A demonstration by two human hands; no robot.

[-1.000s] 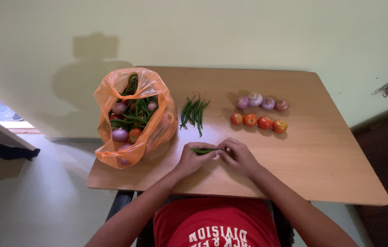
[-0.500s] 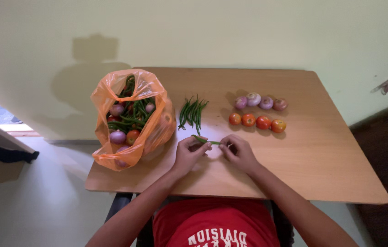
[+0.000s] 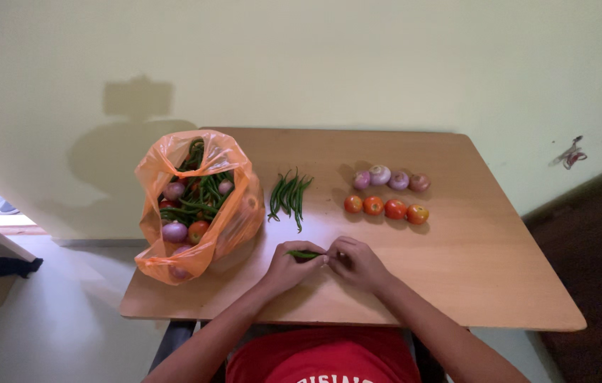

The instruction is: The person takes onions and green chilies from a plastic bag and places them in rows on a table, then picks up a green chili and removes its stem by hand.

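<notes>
On wooden table (image 3: pixel 499 269) by pale wall, left hand (image 3: pixel 288 268), right hand (image 3: pixel 357 264) pinching green chilli (image 3: pixel 303 254)

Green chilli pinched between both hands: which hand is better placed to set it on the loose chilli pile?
Left, probably. The left hand holds most of the slim green chilli and sits directly below the loose pile of green chillies; the right hand only pinches its end.

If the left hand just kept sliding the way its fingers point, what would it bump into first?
The left hand points right, toward the right hand, and both pinch one green chilli. So it would meet the right hand's fingertips almost at once; they look nearly touching already.
</notes>
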